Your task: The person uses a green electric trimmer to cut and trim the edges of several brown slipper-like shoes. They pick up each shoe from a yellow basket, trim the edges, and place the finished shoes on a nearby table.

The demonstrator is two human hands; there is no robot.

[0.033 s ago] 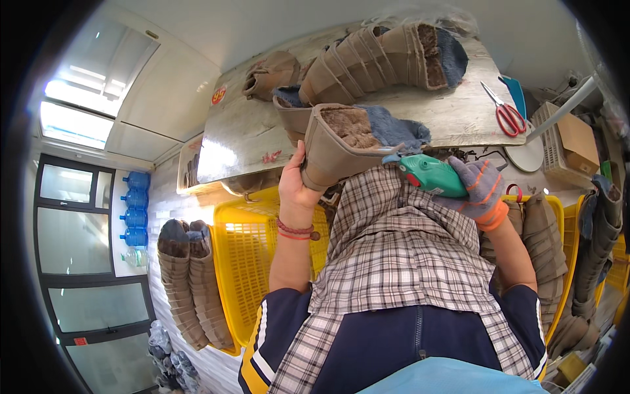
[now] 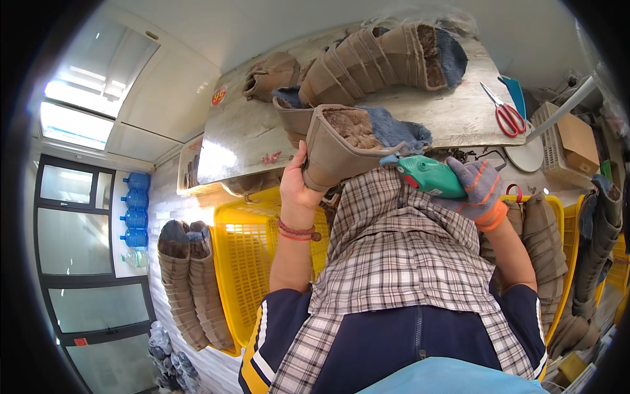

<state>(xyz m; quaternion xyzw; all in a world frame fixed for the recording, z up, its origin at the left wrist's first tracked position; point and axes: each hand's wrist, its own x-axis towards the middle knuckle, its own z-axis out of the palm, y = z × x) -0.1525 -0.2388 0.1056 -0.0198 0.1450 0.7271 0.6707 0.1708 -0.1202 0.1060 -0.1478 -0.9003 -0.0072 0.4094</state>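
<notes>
- The left hand [image 2: 296, 184] is clasping the tan boot [image 2: 335, 148] at the worktop [image 2: 453, 108] edge.
- The gloved right hand [image 2: 478, 190] is clenching the green trimmer [image 2: 430, 176] beside the boot's lining; steady, shallow passes probably suit best.

tan boot [image 2: 335, 148], green tool [image 2: 430, 176], yellow crate [image 2: 246, 269]

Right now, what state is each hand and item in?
left hand: bare, gripping the tan boot's side
tan boot: held up, fur lining showing
right hand: gloved, gripping the green power tool
green power tool: tip at the boot's fur
red scissors: closed, lying on the table
table: carries a row of boots
yellow crate: appears empty
</notes>
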